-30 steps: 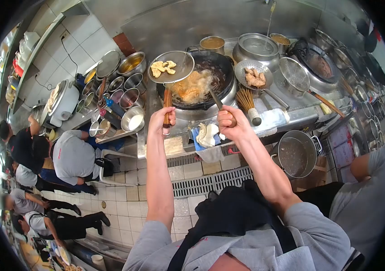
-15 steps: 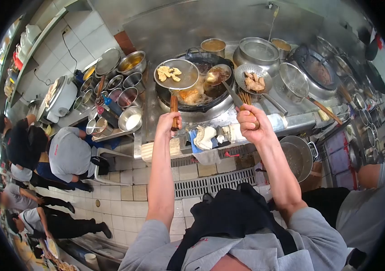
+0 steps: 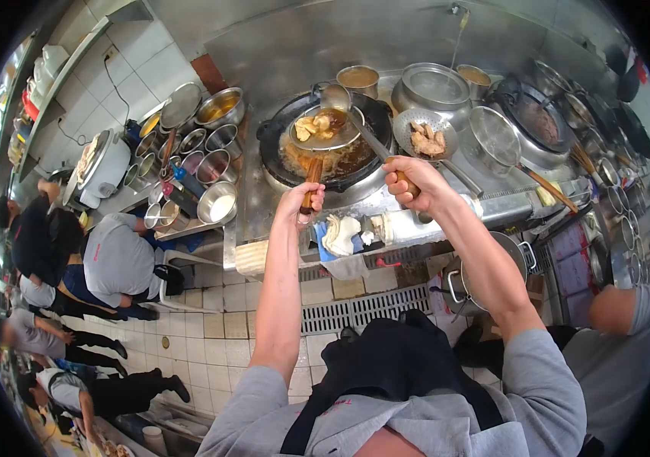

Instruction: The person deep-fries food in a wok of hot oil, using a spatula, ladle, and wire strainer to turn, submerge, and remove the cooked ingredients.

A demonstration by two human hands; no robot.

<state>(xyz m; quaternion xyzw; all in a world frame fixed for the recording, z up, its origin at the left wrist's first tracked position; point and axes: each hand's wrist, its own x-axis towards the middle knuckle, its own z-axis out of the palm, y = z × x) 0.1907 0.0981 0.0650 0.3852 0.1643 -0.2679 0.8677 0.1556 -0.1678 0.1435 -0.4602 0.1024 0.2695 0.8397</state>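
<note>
My left hand [image 3: 301, 202] is wrapped round the wooden handle of a mesh strainer [image 3: 348, 140]. Pale yellow food pieces [image 3: 313, 128] lie in the strainer, which is over a black wok [image 3: 272, 138] of bubbling brown liquid [image 3: 296, 161]. In my right hand [image 3: 415, 186] is the wooden handle of a ladle [image 3: 335, 97]; its bowl is tilted above the back of the strainer, with brown liquid just in front of it. Right of the wok, a perforated ladle [image 3: 414, 122] holds cooked pieces [image 3: 427, 141].
Metal bowls and pots [image 3: 220, 105] crowd the left counter beside a rice cooker [image 3: 109, 169]. A second strainer [image 3: 494, 138] and another wok [image 3: 536, 122] are on the right. A large pot [image 3: 511, 247] stands low at right. Co-workers [image 3: 119, 255] stand left; another person [image 3: 622, 343] is close at right.
The strainer has moved down and right to low over the wok. The ladle dipped into the wok, came up with liquid, and has moved left to the strainer's back edge.
</note>
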